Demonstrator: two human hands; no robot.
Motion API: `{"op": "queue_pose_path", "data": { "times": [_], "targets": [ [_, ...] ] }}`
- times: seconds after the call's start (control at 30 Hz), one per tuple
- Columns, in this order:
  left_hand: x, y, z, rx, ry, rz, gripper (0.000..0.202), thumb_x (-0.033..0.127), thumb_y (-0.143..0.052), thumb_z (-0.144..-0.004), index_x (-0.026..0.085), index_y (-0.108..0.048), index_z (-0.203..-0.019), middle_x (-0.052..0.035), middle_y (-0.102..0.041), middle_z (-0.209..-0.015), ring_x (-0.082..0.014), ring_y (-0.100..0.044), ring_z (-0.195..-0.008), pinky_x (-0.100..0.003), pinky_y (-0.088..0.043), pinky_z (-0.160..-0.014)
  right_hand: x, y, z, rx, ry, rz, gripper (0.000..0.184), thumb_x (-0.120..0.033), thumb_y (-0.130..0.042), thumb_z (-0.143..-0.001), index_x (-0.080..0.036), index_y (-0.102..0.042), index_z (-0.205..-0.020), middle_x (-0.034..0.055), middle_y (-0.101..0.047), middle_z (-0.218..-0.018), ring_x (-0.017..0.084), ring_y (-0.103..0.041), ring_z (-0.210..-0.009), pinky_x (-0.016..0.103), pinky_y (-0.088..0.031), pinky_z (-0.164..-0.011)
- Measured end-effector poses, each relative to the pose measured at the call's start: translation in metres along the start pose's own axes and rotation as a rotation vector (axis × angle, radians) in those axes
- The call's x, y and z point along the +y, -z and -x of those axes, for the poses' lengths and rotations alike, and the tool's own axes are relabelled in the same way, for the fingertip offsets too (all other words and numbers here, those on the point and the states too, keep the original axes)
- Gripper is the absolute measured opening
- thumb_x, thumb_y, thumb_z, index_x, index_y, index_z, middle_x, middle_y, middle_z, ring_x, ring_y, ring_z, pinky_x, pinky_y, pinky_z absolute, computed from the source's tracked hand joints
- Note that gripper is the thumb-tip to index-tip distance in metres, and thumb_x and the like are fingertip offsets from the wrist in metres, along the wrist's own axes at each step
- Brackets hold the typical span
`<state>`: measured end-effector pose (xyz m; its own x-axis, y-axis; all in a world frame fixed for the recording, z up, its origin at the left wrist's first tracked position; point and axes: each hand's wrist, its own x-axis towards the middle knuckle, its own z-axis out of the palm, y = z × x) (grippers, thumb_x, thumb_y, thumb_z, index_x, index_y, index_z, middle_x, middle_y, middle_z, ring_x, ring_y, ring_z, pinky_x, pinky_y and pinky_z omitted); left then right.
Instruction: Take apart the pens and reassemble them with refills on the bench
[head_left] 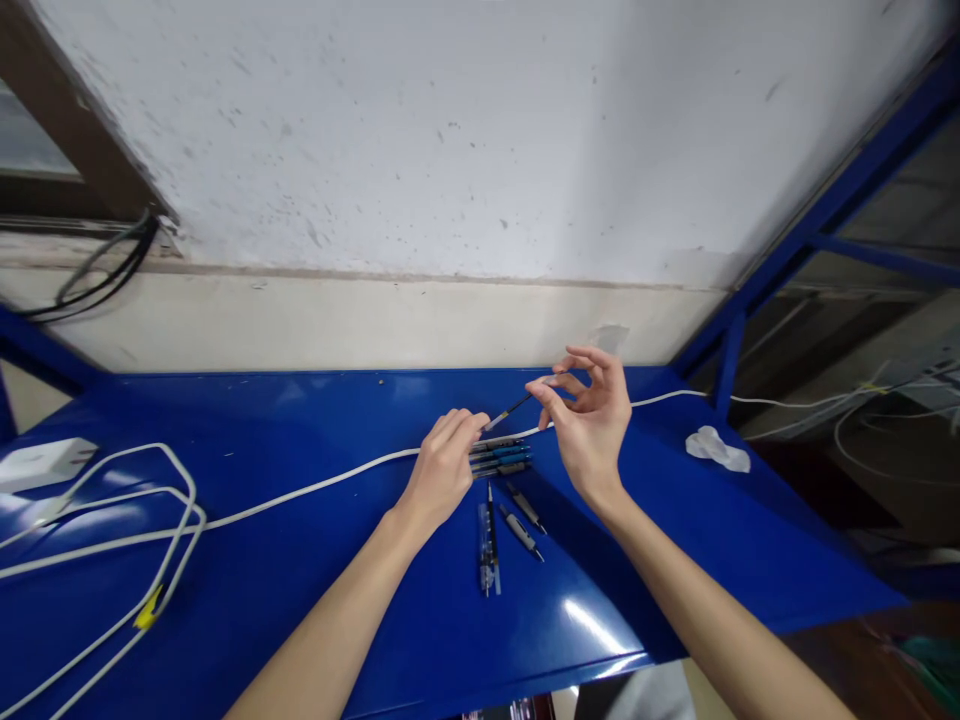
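A slim black pen (511, 408) is pinched between thumb and forefinger of the right hand (592, 425), remaining fingers open and curved. Its long axis slopes down-left at frame centre, pale tip just beside the fingertips of the left hand (442, 470), which is nearer that end, curled, any hold undeterminable. A bundle of blue-and-black pens (501, 455) lies below, on the blue metal bench (225, 620)
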<state>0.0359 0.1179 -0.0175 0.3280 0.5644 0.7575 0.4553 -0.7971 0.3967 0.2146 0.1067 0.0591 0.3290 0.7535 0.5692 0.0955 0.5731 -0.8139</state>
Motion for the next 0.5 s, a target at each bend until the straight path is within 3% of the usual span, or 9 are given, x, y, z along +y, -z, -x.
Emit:
{"op": "queue_pose_path", "data": {
  "times": [0.1, 0.23, 0.33, 0.4, 0.5],
  "targets": [
    [0.006, 0.003, -0.003, -0.011, 0.03, 0.03, 0.022, 0.008, -0.042, -0.103, 0.018, -0.057, -0.117, -0.0061, -0.064, -0.095, -0.0179, -0.058, -0.086, -0.034, -0.051, -0.08, 0.003, 0.001, 0.012, -0.043, 0.082, 0.067, 0.041, -0.025, -0.079, -0.086, -0.031, -0.055, -0.119, -0.0005, -0.055, -0.098, 0.014, -0.07, -0.078, 0.02, -0.053, -0.044],
    [0.011, 0.007, -0.003, -0.061, 0.039, 0.093, 0.012, 0.015, -0.047, -0.104, 0.017, -0.057, -0.111, -0.0075, -0.065, -0.101, -0.018, -0.064, -0.092, -0.031, -0.053, -0.081, 0.005, -0.002, 0.031, -0.325, 0.217, 0.252, 0.02, -0.022, -0.07, -0.095, -0.027, -0.064, -0.113, -0.0003, -0.057, -0.092, 0.013, -0.065, -0.076, 0.027, -0.061, -0.064],
    [0.009, 0.008, 0.0, -0.068, 0.035, 0.092, 0.015, 0.014, -0.044, -0.104, 0.018, -0.057, -0.099, -0.0052, -0.064, -0.094, -0.0158, -0.065, -0.084, -0.027, -0.052, -0.075, 0.008, -0.008, 0.034, -0.428, 0.189, 0.331, 0.003, -0.022, -0.064, -0.098, -0.022, -0.066, -0.097, 0.0008, -0.057, -0.089, 0.013, -0.062, -0.075, 0.027, -0.059, -0.067],
    [0.007, 0.008, 0.002, -0.049, 0.043, 0.094, 0.02, 0.012, -0.04, -0.104, 0.019, -0.057, -0.096, -0.0032, -0.063, -0.088, -0.0145, -0.064, -0.078, -0.025, -0.05, -0.071, 0.004, -0.011, 0.031, -0.453, 0.162, 0.366, 0.005, -0.025, -0.065, -0.099, -0.021, -0.066, -0.095, 0.0013, -0.059, -0.088, 0.014, -0.062, -0.077, 0.028, -0.058, -0.069],
    [0.007, 0.008, 0.003, -0.036, 0.08, 0.125, 0.023, 0.012, -0.038, -0.104, 0.019, -0.059, -0.099, -0.0031, -0.064, -0.09, -0.0145, -0.065, -0.08, -0.025, -0.05, -0.071, -0.023, -0.009, 0.03, -0.474, 0.24, 0.47, 0.02, -0.029, -0.066, -0.098, -0.023, -0.065, -0.117, 0.0082, -0.064, -0.11, 0.022, -0.064, -0.102, 0.038, -0.059, -0.085]
  ]
}}
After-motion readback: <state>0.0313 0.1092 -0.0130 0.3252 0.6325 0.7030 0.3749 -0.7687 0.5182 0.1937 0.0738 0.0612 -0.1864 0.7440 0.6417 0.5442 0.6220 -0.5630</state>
